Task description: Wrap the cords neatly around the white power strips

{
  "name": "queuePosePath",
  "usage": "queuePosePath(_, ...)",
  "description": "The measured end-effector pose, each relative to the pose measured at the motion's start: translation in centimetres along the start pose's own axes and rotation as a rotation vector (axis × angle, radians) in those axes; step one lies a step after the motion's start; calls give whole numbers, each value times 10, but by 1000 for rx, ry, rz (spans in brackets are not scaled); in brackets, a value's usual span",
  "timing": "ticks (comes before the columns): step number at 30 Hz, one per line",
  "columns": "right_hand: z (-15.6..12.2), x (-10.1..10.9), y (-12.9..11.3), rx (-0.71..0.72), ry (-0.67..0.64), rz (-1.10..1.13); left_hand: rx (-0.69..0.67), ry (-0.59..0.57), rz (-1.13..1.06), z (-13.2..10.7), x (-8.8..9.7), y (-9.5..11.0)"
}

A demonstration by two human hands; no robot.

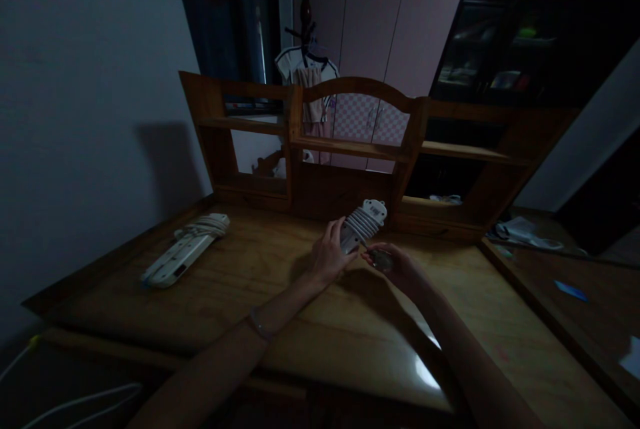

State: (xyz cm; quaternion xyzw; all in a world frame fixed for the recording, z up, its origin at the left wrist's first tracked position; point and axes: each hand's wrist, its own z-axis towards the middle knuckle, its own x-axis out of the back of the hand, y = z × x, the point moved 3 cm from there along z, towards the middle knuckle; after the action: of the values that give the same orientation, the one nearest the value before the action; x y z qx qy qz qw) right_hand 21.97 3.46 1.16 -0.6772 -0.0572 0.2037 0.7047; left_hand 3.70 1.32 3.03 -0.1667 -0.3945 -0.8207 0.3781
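Observation:
My left hand (327, 254) is closed round the lower end of a white power strip (364, 221) that has its cord wound around its body, and holds it tilted above the wooden desk (280, 309). My right hand (395, 265) sits just right of it, fingers pinched on the strip's plug (381, 258) at the end of the cord. A second white power strip (183, 252), with its cord coiled at the far end, lies flat on the desk to the left, away from both hands.
A wooden hutch with shelves (350, 145) rises along the desk's back edge. The wall (90, 115) is close on the left. Another table surface with papers (525, 232) adjoins on the right. White cables (75, 402) hang at the lower left.

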Motion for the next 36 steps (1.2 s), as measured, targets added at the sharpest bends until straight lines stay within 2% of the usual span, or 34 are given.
queuePosePath(3, -3, -5, 0, -100, -110, 99, 7, -9, 68, 1, 3, 1)
queuePosePath(7, -8, -13, -7, -51, -205, 137, 49, -11, 104, 3, 2, -4)
queuePosePath(11, -14, -20, -13, 12, -204, 88, 64, -4, 103, 4, -1, -11)
queuePosePath(15, -15, -25, -13, 120, -171, -110, 42, -34, 119, 4, -2, -13)
queuePosePath(18, -12, -24, -10, 234, -109, -248, 11, -68, 133, 3, -2, -11)
queuePosePath(22, -11, -20, -10, 360, 51, -489, -32, -80, 130, 1, -3, -6)
queuePosePath(27, -23, -21, -20, 480, 239, -824, -163, -72, 51, 0, -4, 0)
queuePosePath(36, -31, -20, -24, 623, 466, -1105, -222, -60, 3, 0, 1, 9)
